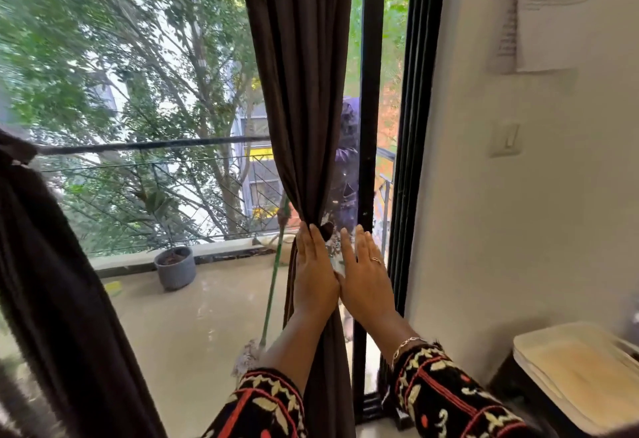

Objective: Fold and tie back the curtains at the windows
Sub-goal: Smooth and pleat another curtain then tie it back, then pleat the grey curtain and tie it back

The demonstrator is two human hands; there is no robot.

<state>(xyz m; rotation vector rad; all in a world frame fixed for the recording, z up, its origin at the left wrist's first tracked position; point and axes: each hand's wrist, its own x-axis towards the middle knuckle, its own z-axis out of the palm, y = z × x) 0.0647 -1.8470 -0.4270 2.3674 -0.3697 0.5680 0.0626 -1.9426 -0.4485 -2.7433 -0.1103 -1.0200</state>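
A dark brown curtain (301, 91) hangs gathered into 1 narrow bunch in front of the glass, just left of the black window frame (369, 126), and is pinched tightest where the hands meet it. The left hand (314, 275) lies flat against the near face of the bunch with its fingers straight and pointing up; its grip is released and holds nothing. The right hand (368, 282) is beside it, touching it at the base of the thumbs, palm turned away and fingers spread straight, its grip likewise released; it wears a ring (375, 260) and a bracelet (405, 344). A bit of pale patterned cloth (333, 254) shows between the 2 hands; what it is cannot be told. Both sleeves are black with red and cream embroidery. A second dark curtain (52, 264) hangs at the near left. Beyond the glass are a grey plant pot (175, 271), a green broom handle (273, 282) and a railing (152, 145). On the right wall are a switch (506, 140) and a paper sheet (549, 12).
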